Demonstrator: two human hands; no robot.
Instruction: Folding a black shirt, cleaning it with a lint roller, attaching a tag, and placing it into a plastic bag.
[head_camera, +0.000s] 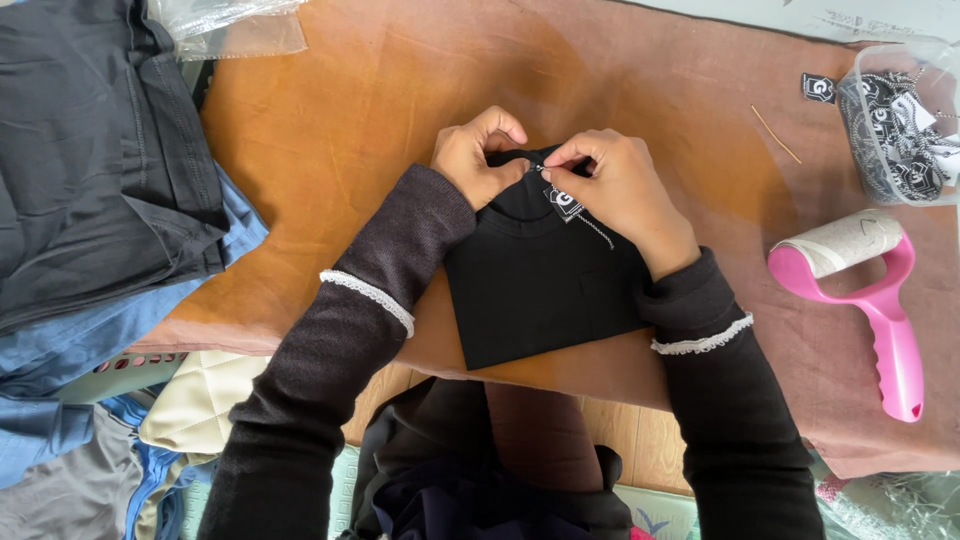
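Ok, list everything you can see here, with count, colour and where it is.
folded garment: one, black, centre of the cloth
hang tag: one, black and white, at the garment's collar
table cloth: one, brown-orange, covering the work surface
lint roller: one, pink handle, right side
bag of tags: one, clear, black-and-white tags, top right
loose tag: one, black, beside that bag
clothes pile: dark grey over blue, left
plastic bag: one, clear, top left
left hand: pinching the collar
right hand: pinching at the tag
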